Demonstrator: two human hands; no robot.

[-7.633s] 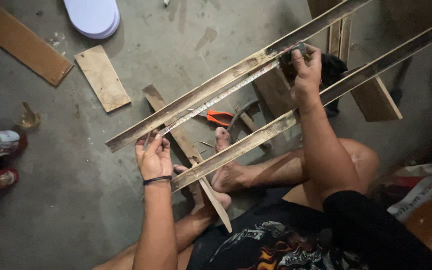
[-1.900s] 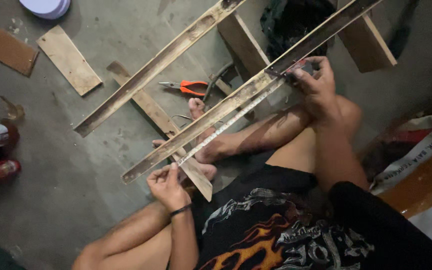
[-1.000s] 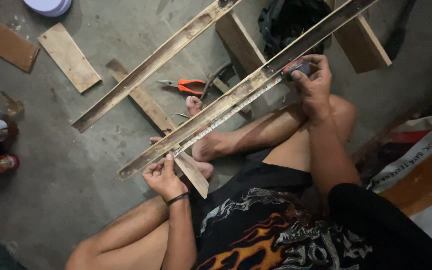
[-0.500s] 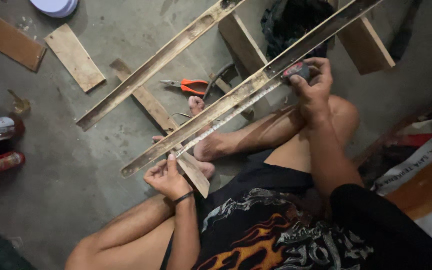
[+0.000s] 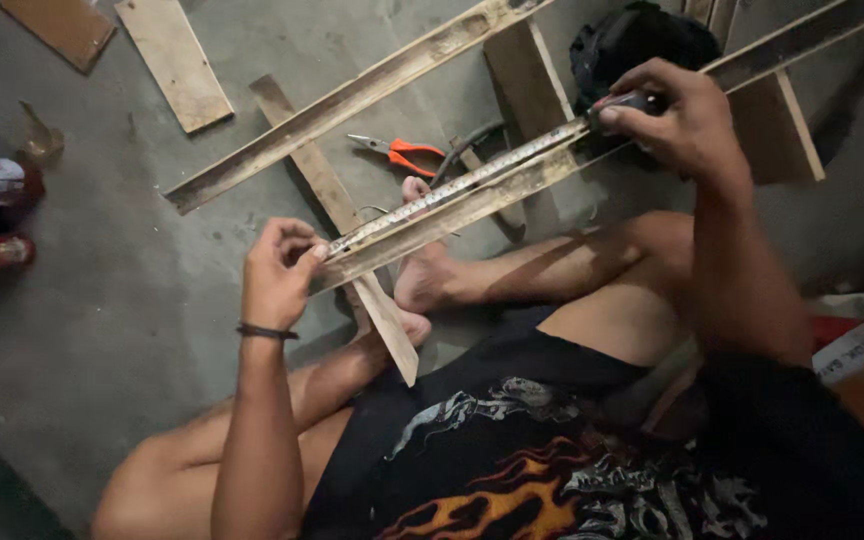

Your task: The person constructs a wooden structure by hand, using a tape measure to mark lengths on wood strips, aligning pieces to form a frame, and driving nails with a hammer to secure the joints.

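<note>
A person sits on the concrete floor with a long wooden strip across bare legs. The left hand pinches the end of a measuring tape laid along the strip; the right hand grips the tape's case. Orange-handled pliers lie beyond, beside a second strip.

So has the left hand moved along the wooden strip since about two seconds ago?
Cannot tell. The left hand pinches the tape measure at the near end of the wooden strip, same as before; any shift against the orange pliers looks like camera motion.
</note>
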